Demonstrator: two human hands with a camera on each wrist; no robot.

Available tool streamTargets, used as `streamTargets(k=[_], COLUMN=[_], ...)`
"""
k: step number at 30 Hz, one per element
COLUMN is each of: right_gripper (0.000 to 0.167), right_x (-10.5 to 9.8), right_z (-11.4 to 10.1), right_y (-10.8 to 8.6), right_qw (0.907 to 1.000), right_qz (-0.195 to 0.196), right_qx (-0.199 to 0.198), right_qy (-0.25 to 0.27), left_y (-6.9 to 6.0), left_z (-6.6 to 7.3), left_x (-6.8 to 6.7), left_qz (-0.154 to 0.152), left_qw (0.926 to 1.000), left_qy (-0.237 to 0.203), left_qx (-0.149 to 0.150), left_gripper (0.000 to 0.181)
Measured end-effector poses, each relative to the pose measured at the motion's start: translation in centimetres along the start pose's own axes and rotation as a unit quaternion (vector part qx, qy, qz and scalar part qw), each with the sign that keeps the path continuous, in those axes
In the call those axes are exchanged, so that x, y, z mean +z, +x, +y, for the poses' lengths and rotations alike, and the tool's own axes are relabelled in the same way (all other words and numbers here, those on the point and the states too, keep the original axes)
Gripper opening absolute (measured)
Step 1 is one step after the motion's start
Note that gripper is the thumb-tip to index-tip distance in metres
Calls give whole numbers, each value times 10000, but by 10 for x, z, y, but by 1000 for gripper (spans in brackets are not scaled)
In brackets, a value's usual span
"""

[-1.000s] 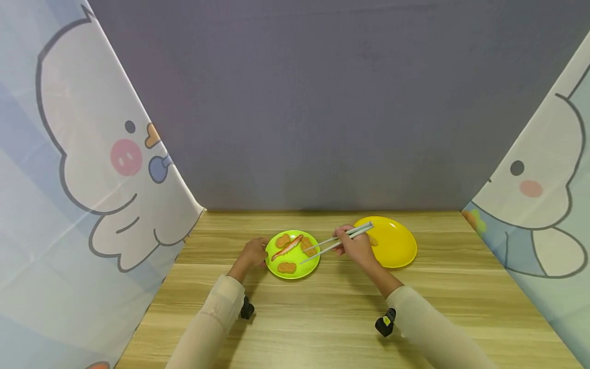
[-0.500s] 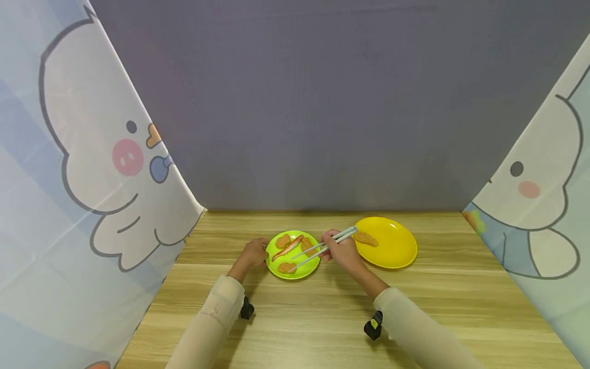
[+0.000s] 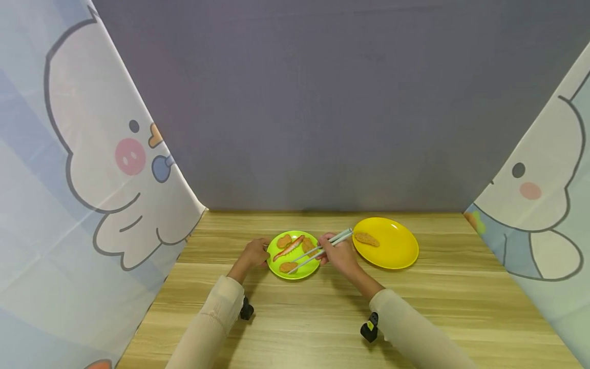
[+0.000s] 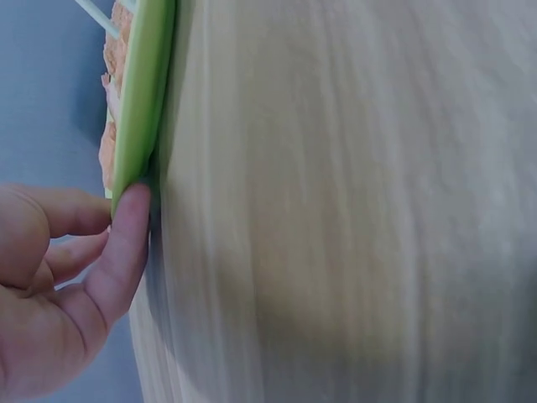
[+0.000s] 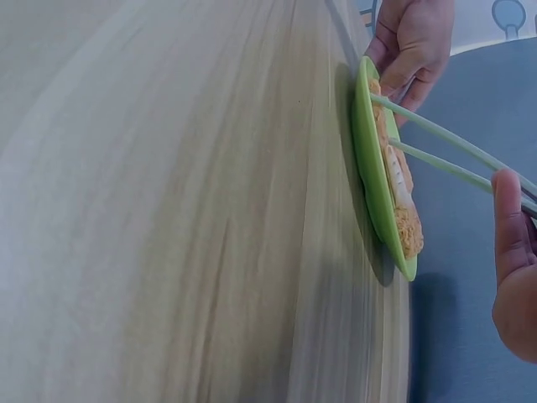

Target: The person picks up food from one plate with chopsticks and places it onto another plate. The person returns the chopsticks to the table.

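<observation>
We record the left hand (image 3: 252,252) at the left rim of a round, lime-green, glossy plate (image 3: 303,273) on the wood-grain counter (image 3: 295,318). Its fingers pinch that rim; the left wrist view shows the edge between them. In the right hand (image 3: 338,254) we note a pair of slim, pale grey-green chopsticks (image 3: 304,263), gripped in bent fingers, with their tips slightly apart.

On the green plate: a lumpy golden-brown nugget (image 3: 288,267) at the near side, a second brown nugget (image 3: 283,241) at the far left, a third brown nugget (image 3: 307,243) at the right under the sticks, and a slim red-and-white shellfish piece (image 3: 289,248) lying diagonally between. The tips stand at the near nugget, apparently one to each side of its right end; we cannot tell whether they touch. Well to the right, a larger round yellow plate (image 3: 392,253) bears another brown nugget (image 3: 367,239) near its left rim.

Our judgement on technique: set the tips nearer the nugget's middle, low on its flanks, and squeeze evenly, since an end hold may let it swivel. Keep the rim pinched against sliding.
</observation>
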State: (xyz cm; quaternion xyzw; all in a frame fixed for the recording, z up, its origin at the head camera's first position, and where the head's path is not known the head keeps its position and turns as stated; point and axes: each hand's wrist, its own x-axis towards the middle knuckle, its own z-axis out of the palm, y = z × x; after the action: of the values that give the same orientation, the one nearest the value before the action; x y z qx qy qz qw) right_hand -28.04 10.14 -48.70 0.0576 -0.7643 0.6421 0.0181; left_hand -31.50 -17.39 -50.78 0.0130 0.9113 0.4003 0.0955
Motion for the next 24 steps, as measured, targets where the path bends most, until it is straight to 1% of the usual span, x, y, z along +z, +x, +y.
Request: streamTargets(k=[4,8,14,19,24], right_gripper=[26,27,31,30,28], right_x=[1,2,1,-2,-2], right_z=[1,3,5,2,0], right_y=[1,2,1,2,3], right_qw=[9998,9996,9991,9981,9987], right_qz=[102,130,135,203,121], right_qx=[48,-45,-192,-285,-124], right_qy=[174,247,353,506,474], left_y=[1,2,2,2,2], left_z=[-2,-4,-3,-3,-2], left_x=[1,1,1,0,1], left_qz=[-15,-29,-117,-79,-102], left_qw=[10000,10000,9998,9999,9999], left_qy=[-88,-95,-166,-101,-68], left_qx=[-14,4,-15,-21,-32], left_gripper=[46,45,44,44,44])
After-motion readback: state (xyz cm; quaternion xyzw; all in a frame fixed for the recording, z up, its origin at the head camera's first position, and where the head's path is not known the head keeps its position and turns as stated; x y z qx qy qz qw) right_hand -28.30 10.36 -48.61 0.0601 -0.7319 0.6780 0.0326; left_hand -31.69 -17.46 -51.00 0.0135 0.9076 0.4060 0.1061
